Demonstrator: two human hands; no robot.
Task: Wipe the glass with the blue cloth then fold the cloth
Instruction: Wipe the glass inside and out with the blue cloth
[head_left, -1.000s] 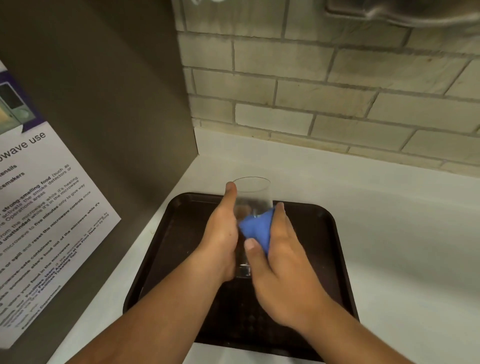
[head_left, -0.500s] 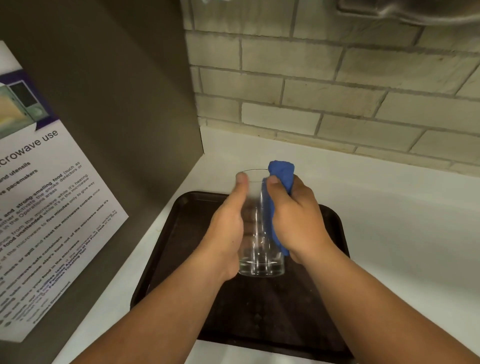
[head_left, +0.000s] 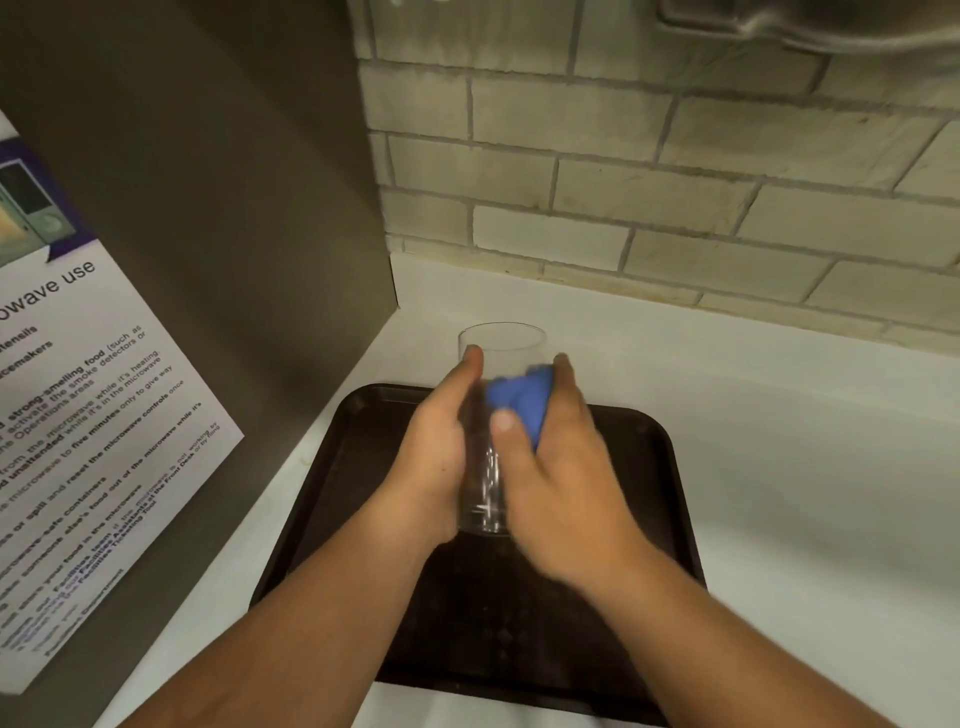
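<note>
A tall clear glass (head_left: 501, 345) is held upright above a dark brown tray (head_left: 660, 467). My left hand (head_left: 434, 457) grips the glass from its left side, thumb up near the rim. My right hand (head_left: 558, 478) presses a bunched blue cloth (head_left: 519, 397) against the glass's right side, below the rim. Most of the cloth is hidden under my fingers and palm. The lower part of the glass shows between my two hands.
The tray lies on a white counter (head_left: 805, 467). A dark cabinet side (head_left: 218, 208) with a microwave-use notice (head_left: 67, 441) stands at the left. A pale brick wall (head_left: 649, 171) runs behind. A metal fixture (head_left: 810, 21) hangs at the top right.
My right hand with the cloth slid up to the glass's rim half a second ago and has now come back down along its right side. My left hand keeps its hold.
</note>
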